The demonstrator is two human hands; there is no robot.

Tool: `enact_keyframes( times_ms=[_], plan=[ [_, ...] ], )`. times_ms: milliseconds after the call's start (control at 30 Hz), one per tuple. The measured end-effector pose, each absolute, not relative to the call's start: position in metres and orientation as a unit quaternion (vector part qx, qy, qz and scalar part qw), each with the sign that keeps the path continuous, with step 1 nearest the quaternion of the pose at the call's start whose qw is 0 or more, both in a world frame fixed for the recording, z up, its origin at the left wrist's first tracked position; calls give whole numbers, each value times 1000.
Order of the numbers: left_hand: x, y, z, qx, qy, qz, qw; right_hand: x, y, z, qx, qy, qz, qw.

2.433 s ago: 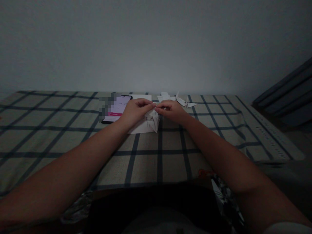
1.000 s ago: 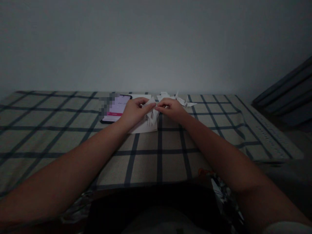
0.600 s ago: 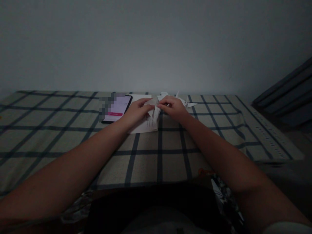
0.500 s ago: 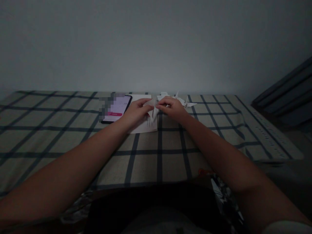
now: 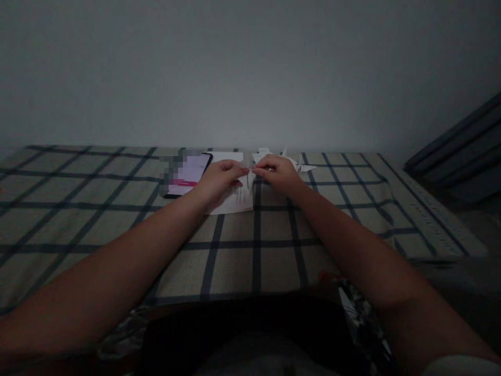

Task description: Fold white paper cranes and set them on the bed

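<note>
My left hand [image 5: 219,180] and my right hand [image 5: 278,175] meet over the far middle of a checked cloth [image 5: 242,245]. Both pinch a small folded white paper figure [image 5: 247,184] between their fingertips, its lower part hanging blurred between the hands. Under them lies a flat white sheet of paper [image 5: 230,204]. The light is dim and the paper's exact shape is hard to read.
A phone [image 5: 188,174] with a lit pink-and-white screen lies just left of my left hand. Several finished white paper figures [image 5: 297,164] sit behind my right hand near the wall. A dark striped cushion [image 5: 462,156] rises at the right edge.
The folded paper has been turned and worked between my fingertips, and my hands have shifted slightly toward the wall. The phone and the flat sheet have stayed put.
</note>
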State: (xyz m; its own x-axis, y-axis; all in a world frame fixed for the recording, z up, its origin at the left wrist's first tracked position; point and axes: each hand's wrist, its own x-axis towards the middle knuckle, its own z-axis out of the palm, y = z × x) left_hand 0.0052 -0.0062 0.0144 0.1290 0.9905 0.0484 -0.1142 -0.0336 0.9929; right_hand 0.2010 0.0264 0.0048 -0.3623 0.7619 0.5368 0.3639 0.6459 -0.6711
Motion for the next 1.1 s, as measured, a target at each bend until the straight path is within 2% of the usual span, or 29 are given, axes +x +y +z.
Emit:
enact_keyframes(
  times_ms=[200,433,700,867,1100],
  plan=[
    [5,-5,12,516,443,504,532,201,29,2,-337,-798,220,448],
    [3,-1,6,512,424,492,562,198,27,2,-346,-784,261,445],
    [6,-5,8,507,414,477,586,199,26,5,-325,-788,231,468],
    [6,-5,10,506,423,468,588,197,25,4,-334,-778,273,456],
    [9,-10,13,506,427,456,595,198,21,9,-344,-784,239,458]
  ],
)
